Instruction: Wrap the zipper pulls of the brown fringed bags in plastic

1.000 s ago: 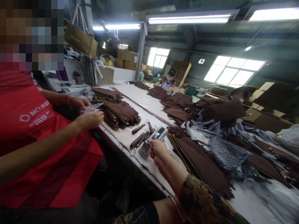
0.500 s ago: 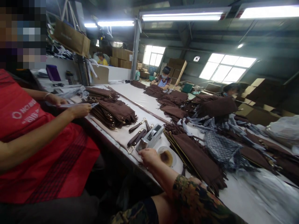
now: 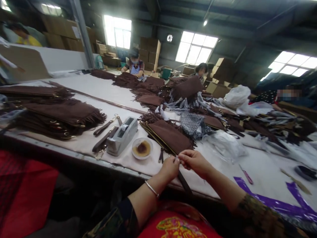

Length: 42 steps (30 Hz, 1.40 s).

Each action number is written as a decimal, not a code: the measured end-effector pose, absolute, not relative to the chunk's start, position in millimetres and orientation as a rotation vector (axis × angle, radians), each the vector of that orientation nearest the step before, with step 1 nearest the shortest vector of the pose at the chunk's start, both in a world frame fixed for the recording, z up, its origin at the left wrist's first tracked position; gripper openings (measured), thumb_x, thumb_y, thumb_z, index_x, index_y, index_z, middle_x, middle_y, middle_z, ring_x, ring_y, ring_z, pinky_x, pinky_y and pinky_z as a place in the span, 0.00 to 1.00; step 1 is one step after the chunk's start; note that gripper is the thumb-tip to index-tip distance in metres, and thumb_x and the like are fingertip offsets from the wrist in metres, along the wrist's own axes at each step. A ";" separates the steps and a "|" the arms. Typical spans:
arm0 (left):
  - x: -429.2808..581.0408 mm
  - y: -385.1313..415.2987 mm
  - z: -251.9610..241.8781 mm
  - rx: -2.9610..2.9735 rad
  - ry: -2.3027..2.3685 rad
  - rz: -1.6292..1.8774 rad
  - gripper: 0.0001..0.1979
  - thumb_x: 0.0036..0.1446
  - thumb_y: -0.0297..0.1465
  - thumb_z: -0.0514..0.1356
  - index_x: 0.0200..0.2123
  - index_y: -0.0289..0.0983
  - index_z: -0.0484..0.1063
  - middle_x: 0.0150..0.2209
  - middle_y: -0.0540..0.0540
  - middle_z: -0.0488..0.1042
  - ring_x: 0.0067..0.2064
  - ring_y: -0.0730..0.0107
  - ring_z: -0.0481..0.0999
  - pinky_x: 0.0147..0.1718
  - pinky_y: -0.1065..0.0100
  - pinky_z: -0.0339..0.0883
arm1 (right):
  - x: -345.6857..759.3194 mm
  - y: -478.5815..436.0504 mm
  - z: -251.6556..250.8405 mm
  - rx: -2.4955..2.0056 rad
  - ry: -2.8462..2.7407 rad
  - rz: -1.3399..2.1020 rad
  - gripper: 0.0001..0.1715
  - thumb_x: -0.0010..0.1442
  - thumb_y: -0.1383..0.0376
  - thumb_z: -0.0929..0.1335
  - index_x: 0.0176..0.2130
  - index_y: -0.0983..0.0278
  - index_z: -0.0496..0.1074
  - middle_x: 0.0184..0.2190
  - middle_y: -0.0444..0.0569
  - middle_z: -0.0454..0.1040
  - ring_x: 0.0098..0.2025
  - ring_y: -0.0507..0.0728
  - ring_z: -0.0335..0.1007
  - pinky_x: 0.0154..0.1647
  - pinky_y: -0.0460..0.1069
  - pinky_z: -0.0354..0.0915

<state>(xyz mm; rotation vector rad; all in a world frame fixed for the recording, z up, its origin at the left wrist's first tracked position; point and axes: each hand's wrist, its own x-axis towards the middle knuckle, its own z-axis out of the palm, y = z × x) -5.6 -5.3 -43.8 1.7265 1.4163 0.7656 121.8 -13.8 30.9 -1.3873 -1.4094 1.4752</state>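
My left hand (image 3: pixel 170 169), with a bangle on its wrist, is closed around the upper end of a dark brown wrist strap (image 3: pixel 184 183) that hangs over the table edge. Touching it from the right is my right hand (image 3: pixel 194 162), its fingers pinched at the strap's top; what lies between them is too small to make out. Just beyond the hands lies a brown fringed pouch (image 3: pixel 170 134) with a gold zip, stacked on others. A grey tape dispenser (image 3: pixel 123 136) and a white round dish (image 3: pixel 143 148) with a brownish middle stand to the left.
Brown straps with metal clips (image 3: pixel 105 138) lie beside a pile of fringed pouches (image 3: pixel 61 114) at left. To the right are clear plastic bags (image 3: pixel 225 147), a pink-handled tool (image 3: pixel 247 176) and purple plastic (image 3: pixel 272 200). Co-workers sit across the table; red clothing (image 3: pixel 27 185) shows at lower left.
My right hand has left the tape dispenser and come back to meet my left hand at the strap. The view has swung right, so the neighbour's arms are out of sight.
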 end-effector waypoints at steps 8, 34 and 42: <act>-0.1 -14.7 -44.9 1.999 1.561 0.715 0.12 0.64 0.32 0.49 0.35 0.36 0.70 0.34 0.41 0.76 0.37 0.62 0.76 0.36 0.65 0.64 | 169.3 1.2 12.7 -1.463 -1.663 1.678 0.19 0.55 0.52 0.68 0.28 0.66 0.72 0.16 0.37 0.61 0.16 0.46 0.50 0.16 0.43 0.45; -7.3 -21.0 -62.9 2.315 1.708 0.522 0.13 0.67 0.33 0.45 0.42 0.36 0.68 0.39 0.39 0.74 0.38 0.59 0.76 0.36 0.64 0.68 | 138.4 37.5 0.8 -1.898 -1.602 1.726 0.23 0.51 0.53 0.73 0.16 0.64 0.68 0.06 0.38 0.56 0.09 0.46 0.47 0.09 0.44 0.42; -6.5 -19.0 -59.2 2.221 1.618 0.712 0.11 0.65 0.30 0.49 0.39 0.36 0.70 0.38 0.40 0.75 0.42 0.61 0.74 0.42 0.64 0.66 | 142.7 28.2 -8.0 -1.835 -1.477 1.674 0.24 0.52 0.50 0.72 0.18 0.64 0.67 0.08 0.36 0.54 0.09 0.46 0.45 0.09 0.44 0.41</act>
